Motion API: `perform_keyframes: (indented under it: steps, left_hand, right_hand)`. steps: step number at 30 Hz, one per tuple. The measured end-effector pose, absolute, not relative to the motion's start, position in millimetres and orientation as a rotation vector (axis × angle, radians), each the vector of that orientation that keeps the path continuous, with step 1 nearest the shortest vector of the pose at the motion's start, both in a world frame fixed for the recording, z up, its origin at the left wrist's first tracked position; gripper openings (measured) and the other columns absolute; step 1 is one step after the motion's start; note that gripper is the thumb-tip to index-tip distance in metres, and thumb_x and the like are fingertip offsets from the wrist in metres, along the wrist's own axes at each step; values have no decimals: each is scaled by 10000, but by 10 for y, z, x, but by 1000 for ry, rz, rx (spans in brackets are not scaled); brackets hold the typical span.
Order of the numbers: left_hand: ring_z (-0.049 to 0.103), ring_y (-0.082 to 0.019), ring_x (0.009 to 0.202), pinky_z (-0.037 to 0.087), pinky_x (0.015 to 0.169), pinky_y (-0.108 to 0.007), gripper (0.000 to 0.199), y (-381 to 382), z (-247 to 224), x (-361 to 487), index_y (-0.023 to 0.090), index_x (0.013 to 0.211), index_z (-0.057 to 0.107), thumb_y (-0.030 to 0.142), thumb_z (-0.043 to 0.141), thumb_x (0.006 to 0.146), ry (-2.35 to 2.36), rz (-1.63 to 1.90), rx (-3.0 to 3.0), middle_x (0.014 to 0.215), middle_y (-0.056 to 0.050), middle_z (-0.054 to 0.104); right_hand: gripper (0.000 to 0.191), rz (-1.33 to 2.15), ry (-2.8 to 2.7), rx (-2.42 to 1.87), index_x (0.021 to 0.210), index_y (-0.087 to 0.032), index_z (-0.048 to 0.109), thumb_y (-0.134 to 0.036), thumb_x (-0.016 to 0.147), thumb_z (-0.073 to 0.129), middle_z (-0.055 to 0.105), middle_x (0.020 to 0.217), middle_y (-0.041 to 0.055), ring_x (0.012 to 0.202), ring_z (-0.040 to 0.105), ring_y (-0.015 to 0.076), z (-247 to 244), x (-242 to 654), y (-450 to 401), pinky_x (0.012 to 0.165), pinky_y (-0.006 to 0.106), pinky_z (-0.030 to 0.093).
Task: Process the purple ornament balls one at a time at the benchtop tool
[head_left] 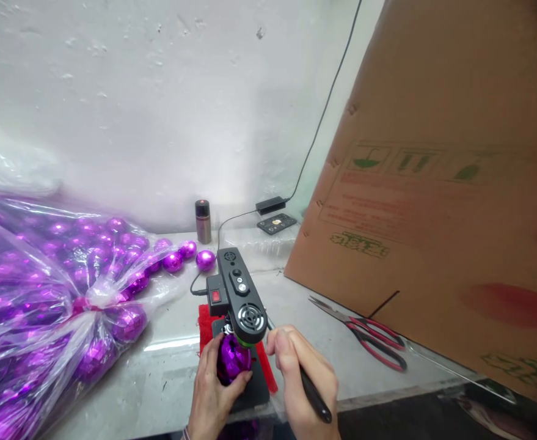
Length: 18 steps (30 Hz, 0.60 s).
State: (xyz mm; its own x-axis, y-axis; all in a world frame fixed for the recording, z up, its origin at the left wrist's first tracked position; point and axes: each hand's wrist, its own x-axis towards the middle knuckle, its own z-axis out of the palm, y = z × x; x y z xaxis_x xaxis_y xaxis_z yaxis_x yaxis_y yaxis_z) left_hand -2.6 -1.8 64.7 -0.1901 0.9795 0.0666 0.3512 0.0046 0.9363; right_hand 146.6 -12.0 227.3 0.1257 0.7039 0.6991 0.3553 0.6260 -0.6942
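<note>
My left hand [213,385] is closed around a shiny purple ball [233,360], fingers on its left side and thumb at its lower right. The ball sits directly under the rounded front end of a small black machine [241,293], which has round grilles, knobs and a red switch. A little green shows between the machine's head and the ball. My right hand [307,379] grips a slim tool with a black handle [314,397] just right of the head. Its thin metal shaft points up and left past my fingers; the tip is hidden near the machine.
On the left lies a tied clear plastic bag [91,302] of purple balls, with a few loose balls [205,260] beside it. Behind stand a small bottle [203,221], a power adapter [270,205] and a phone [276,223]. Red-handled scissors [378,342] lie right, before a large cardboard box [433,183].
</note>
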Motion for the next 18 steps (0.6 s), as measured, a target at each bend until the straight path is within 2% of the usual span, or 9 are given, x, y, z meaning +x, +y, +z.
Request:
perform_keyframes:
  steps: [4, 8, 12, 15, 18]
  left_hand:
    - [627, -417, 1418, 463, 1243, -612, 771, 3, 584, -75, 186, 1457, 606, 453, 800, 760, 1567, 1190, 1338, 1484, -186, 691]
    - [562, -428, 1482, 416, 1273, -630, 765, 26, 528, -137, 206, 1457, 613, 421, 804, 749, 1551, 1205, 1465, 1543, -185, 648]
    - [611, -413, 1427, 469, 1236, -613, 748, 2, 523, -175, 227, 1446, 639, 412, 823, 745, 1544, 1162, 1495, 1487, -166, 680]
    - [600, -430, 1436, 464, 1236, -628, 769, -33, 547, -168, 209, 1439, 649, 427, 833, 725, 1552, 1139, 1504, 1491, -191, 670]
    - [581, -466, 1445, 444, 1239, -668, 805, -46, 598, -134, 153, 1441, 644, 448, 820, 712, 1589, 1113, 1516, 1500, -241, 651]
  right_hand:
    - [359, 325, -1468, -925, 789, -226, 543, -178, 1123, 421, 545, 665, -40, 527, 480, 84, 2225, 1460, -107, 519, 221, 397]
    - [354, 338, -1449, -927, 793, -231, 541, -174, 1121, 419, 547, 676, -32, 543, 499, 96, 2179, 1455, -112, 532, 227, 418]
    - [333, 351, -1481, -921, 823, -229, 539, -150, 1119, 410, 560, 703, -43, 593, 560, 79, 2193, 1463, -130, 585, 186, 453]
    - [341, 350, -1496, -935, 824, -230, 536, -145, 1122, 393, 566, 709, -47, 612, 582, 73, 2216, 1466, -134, 603, 173, 467]
    - [357, 343, -1459, -923, 800, -228, 531, -164, 1128, 405, 548, 685, -46, 569, 554, 75, 2212, 1458, -124, 558, 185, 450]
